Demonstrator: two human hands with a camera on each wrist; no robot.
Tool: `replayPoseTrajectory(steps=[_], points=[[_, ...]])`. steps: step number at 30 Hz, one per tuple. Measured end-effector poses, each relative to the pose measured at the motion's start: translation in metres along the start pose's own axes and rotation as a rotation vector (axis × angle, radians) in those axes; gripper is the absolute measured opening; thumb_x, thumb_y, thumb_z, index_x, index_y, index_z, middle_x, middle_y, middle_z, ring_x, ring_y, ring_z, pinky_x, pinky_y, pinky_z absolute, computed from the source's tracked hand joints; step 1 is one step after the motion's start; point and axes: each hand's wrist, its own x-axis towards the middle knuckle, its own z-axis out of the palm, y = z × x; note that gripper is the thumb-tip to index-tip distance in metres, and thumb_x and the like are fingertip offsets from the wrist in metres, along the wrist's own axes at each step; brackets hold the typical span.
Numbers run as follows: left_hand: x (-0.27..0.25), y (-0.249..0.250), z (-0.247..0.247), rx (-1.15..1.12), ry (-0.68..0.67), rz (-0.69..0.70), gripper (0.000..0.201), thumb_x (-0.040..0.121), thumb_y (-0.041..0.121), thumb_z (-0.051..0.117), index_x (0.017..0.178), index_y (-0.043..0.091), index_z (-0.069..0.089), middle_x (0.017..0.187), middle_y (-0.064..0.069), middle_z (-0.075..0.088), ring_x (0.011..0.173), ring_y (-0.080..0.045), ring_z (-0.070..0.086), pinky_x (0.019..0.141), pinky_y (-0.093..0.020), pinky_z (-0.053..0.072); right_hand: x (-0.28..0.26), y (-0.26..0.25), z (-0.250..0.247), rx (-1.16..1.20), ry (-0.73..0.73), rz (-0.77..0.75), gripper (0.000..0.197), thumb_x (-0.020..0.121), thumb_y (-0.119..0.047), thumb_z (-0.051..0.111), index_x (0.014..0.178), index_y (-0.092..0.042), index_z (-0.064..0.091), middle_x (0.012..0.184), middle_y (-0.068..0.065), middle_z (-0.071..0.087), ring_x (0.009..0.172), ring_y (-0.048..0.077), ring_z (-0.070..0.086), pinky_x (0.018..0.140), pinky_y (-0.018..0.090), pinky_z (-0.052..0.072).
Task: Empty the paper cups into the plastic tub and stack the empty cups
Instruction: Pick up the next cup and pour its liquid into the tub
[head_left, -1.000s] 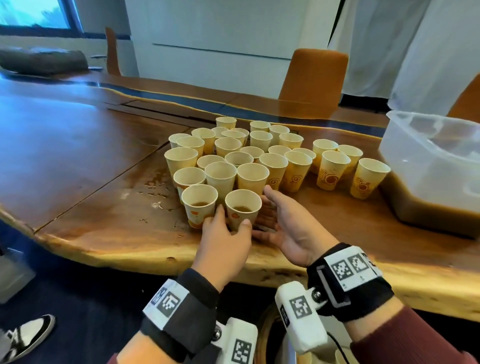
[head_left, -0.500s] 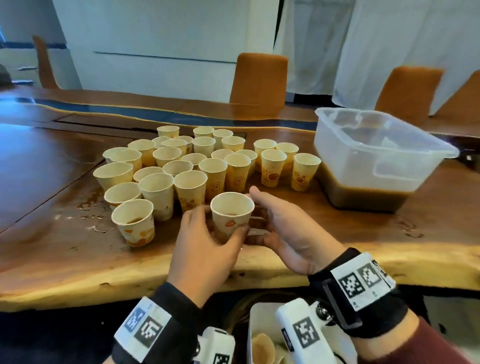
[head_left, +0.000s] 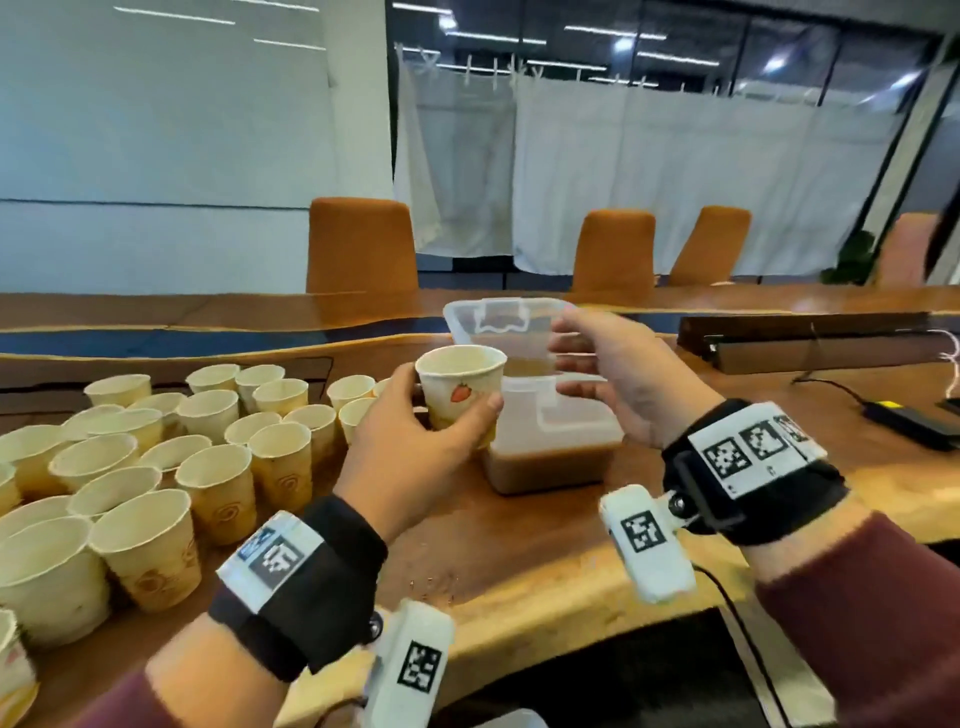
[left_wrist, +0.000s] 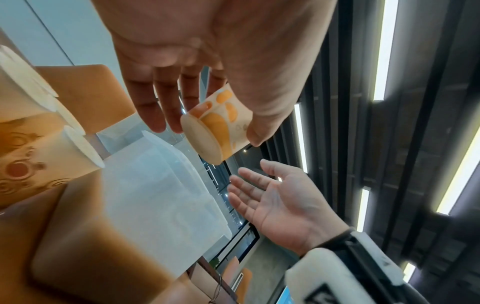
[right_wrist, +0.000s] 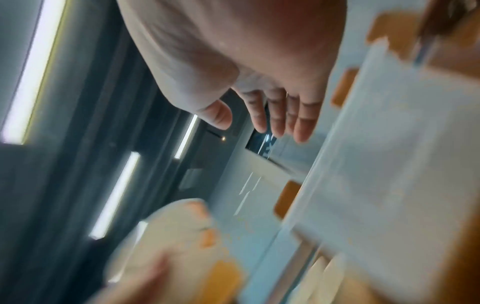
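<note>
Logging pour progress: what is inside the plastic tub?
The plastic tub holds a layer of brown liquid at the bottom. The held paper cup and left hand cover its near-left side.

**Left hand gripping, right hand spread**

The left hand (head_left: 410, 457) is raised with thumb and fingers (left_wrist: 155, 107) curled round a held cup. The right hand (head_left: 618, 384) hovers beside it, palm inward, fingers (left_wrist: 249, 185) loosely extended, holding nothing.

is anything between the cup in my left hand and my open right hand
Nothing solid: in the left wrist view, only open air separates the strawberry-printed paper cup from the right hand; the clear plastic tub stands behind.
</note>
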Motion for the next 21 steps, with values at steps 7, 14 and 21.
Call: replayPoseTrajectory(steps=[7, 14, 21], points=[[0.059, 0.02, 0.016, 0.069, -0.032, 0.066, 0.036, 0.083, 0.049, 0.078, 0.106, 0.044, 0.051, 0.101, 0.022, 0.063, 0.086, 0.01, 0.061, 0.06, -0.004, 0.046, 0.107, 0.024, -0.05, -0.972, 0.149, -0.021, 0.06, 0.099, -0.055, 0.041, 0.142, -0.015, 0.053, 0.143, 0.016, 0.055, 0.136, 0.041, 0.044, 0.114, 0.047, 0.035], [0.104, 0.012, 0.017, 0.195, -0.019, 0.127, 0.049, 0.082, 0.047, 0.081, 0.12, 0.033, 0.054, 0.111, 0.014, 0.063, 0.099, -0.003, 0.061, 0.075, -0.016, 0.05, 0.112, 0.052, -0.051, -1.223, 0.058, 0.09, 0.08, 0.099, -0.065, 0.031, 0.163, -0.017, 0.026, 0.168, 0.011, 0.029, 0.152, 0.032, 0.029, 0.121, 0.048, 0.028], [0.144, -0.005, 0.017, 0.46, -0.025, 0.134, 0.062, 0.077, 0.05, 0.083, 0.127, 0.03, 0.052, 0.12, 0.005, 0.058, 0.101, -0.012, 0.058, 0.081, -0.024, 0.051, 0.112, 0.05, -0.05, -1.343, -0.005, 0.139, 0.069, 0.099, -0.061, 0.025, 0.161, -0.033, 0.034, 0.171, 0.012, 0.018, 0.155, 0.032, 0.017, 0.122, 0.053, 0.021]])
